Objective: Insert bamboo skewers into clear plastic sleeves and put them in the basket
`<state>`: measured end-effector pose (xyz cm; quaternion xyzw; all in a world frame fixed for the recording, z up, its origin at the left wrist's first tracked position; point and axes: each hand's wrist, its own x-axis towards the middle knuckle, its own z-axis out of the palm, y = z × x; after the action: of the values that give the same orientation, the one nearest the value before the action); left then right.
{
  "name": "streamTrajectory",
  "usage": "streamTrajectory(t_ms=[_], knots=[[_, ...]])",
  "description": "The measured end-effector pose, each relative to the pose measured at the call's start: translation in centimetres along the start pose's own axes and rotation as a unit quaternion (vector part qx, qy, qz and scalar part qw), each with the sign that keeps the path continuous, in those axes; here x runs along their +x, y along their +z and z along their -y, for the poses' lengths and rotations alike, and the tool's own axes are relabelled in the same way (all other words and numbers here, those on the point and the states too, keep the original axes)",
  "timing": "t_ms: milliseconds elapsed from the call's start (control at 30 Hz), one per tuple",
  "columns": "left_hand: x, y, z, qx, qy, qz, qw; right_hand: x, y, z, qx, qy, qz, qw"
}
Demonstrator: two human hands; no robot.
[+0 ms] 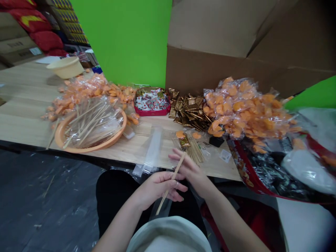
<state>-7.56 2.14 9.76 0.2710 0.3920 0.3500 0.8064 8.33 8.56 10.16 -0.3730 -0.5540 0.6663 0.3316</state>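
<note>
My left hand [164, 185] pinches a few thin bamboo sticks [180, 162] between thumb and fingers. They slant from upper right to lower left above my lap. Close beside it, my right hand [190, 171] has its fingers stretched out, near or against the sticks' upper part; whether it touches them I cannot tell. Just beyond, more loose bamboo sticks [195, 150] lie on the wooden table, with a gold sachet [184, 140] and orange pieces [180, 134] over their far ends. Clear plastic bags [154, 145] lie flat in front of my left hand.
An orange basket [90, 149] on the left holds bagged sticks. Behind are a red box [152, 112] of small packets, gold sachets [191, 110] and bagged orange pieces [238, 105]. A red tray [244, 176] stands right; a pale tub [170, 224] sits at my lap.
</note>
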Motion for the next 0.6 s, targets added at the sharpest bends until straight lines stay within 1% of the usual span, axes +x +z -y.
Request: streamTrajectory(t_ms=[67,100,133,167,233,267,333,400,467,533,600], knots=[[0.0,0.0,0.2,0.006,0.002,-0.005,1.000,0.6,-0.7,0.4,0.103,0.044,-0.056,0.992],[0.1,-0.1,0.3,0.011,0.004,-0.005,1.000,0.8,-1.0,0.5,0.117,0.063,-0.078,0.988],[0.1,-0.1,0.3,0.017,0.010,-0.005,1.000,1.0,-1.2,0.6,0.102,0.083,-0.085,0.988],[0.1,-0.2,0.3,0.025,0.020,-0.006,0.999,1.0,-1.3,0.6,0.066,0.101,-0.078,0.990],[0.2,-0.3,0.2,0.040,0.054,-0.019,0.998,0.9,-1.1,0.4,-0.016,0.120,-0.040,0.992],[0.3,-0.3,0.2,0.047,0.075,-0.028,0.996,0.8,-0.9,0.2,-0.044,0.115,-0.021,0.992],[0.4,-0.3,0.2,0.054,0.109,-0.044,0.992,0.5,-0.5,-0.2,-0.068,0.087,-0.009,0.994],[0.4,-0.3,0.3,0.054,0.131,-0.057,0.988,0.3,-0.2,-0.4,-0.095,0.062,-0.019,0.993],[0.3,-0.4,0.6,0.056,0.140,-0.062,0.987,0.1,0.1,-0.1,-0.151,0.028,-0.035,0.988],[0.2,-0.6,0.9,0.054,0.146,-0.051,0.986,-0.3,0.3,0.6,-0.219,-0.038,-0.055,0.973],[0.1,-0.7,1.1,0.051,0.156,-0.029,0.986,-0.7,0.6,1.6,-0.279,-0.120,-0.057,0.951]])
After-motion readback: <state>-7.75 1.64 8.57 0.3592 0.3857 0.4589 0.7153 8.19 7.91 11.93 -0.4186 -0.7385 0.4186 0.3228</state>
